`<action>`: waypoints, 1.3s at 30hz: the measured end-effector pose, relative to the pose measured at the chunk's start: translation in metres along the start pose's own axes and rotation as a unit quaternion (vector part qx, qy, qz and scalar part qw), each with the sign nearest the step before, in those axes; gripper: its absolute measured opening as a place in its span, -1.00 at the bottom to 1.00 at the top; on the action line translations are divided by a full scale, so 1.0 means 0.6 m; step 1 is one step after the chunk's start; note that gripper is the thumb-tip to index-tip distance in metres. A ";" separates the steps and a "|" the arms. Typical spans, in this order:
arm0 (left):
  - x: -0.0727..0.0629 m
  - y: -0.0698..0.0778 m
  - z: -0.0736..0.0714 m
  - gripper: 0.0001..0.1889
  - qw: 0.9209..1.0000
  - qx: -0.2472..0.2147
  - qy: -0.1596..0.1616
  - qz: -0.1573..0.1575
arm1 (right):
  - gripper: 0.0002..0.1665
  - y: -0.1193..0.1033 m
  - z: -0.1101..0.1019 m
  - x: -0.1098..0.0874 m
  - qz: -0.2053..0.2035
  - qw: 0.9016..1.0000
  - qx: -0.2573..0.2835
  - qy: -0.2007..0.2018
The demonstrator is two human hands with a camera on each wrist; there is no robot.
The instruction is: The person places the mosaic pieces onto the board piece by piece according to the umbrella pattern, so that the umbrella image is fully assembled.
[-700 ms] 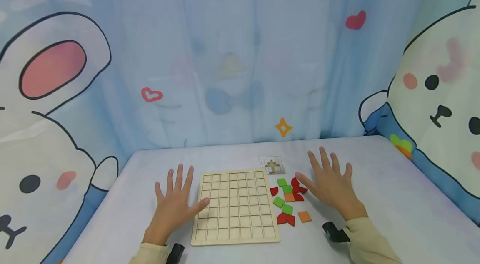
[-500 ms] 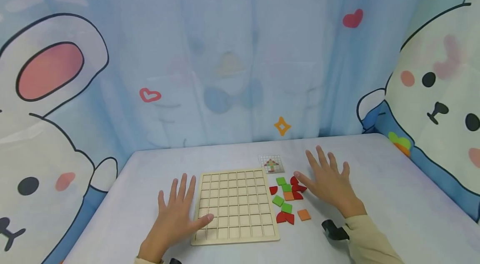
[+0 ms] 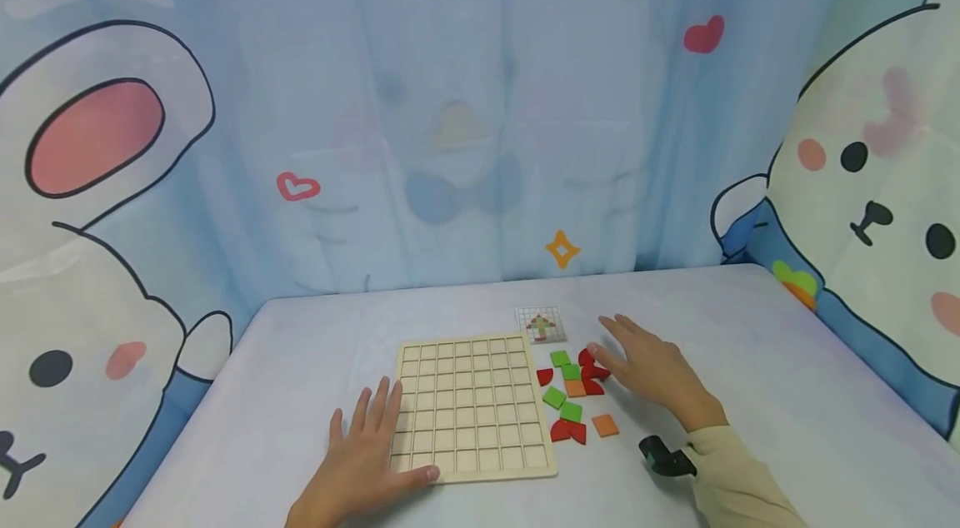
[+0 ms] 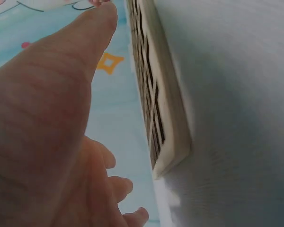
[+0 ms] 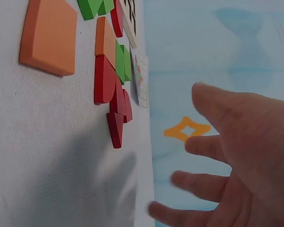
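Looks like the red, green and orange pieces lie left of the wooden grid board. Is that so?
Not quite: the red, green and orange pieces lie right of the wooden grid board, on the side of the right hand, as the head view shows.

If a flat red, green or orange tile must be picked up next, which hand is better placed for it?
Probably the right hand: it is empty and close to the flat coloured tiles. The left hand, also empty, is across the pale wooden grid board from them.
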State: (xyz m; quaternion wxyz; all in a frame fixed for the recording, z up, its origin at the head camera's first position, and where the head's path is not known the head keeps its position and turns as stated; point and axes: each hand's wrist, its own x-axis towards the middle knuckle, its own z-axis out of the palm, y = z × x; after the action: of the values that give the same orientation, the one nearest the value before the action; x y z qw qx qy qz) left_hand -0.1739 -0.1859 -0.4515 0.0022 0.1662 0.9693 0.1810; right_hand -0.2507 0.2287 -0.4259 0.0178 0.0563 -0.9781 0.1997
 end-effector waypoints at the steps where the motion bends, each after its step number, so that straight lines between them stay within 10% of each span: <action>1: 0.000 -0.002 0.002 0.36 1.000 -0.002 -0.001 -0.002 | -0.15 0.000 -0.001 0.002 0.000 1.000 0.010 -0.007; 15: 0.004 -0.017 0.015 0.31 0.997 -0.021 -0.058 -0.038 | -0.74 0.009 0.022 0.028 -0.011 0.997 0.062 -0.049; 39: 0.007 -0.011 0.019 0.29 0.996 -0.019 -0.075 -0.039 | -0.82 -0.002 0.009 0.028 -0.041 0.986 0.159 -0.033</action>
State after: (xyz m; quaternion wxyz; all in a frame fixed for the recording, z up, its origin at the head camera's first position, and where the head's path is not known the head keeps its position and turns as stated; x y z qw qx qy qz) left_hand -0.1795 -0.1862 -0.4642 0.0852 0.1411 0.9685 0.1867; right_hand -0.2676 0.2237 -0.4292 -0.0153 0.1050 -0.9307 0.3500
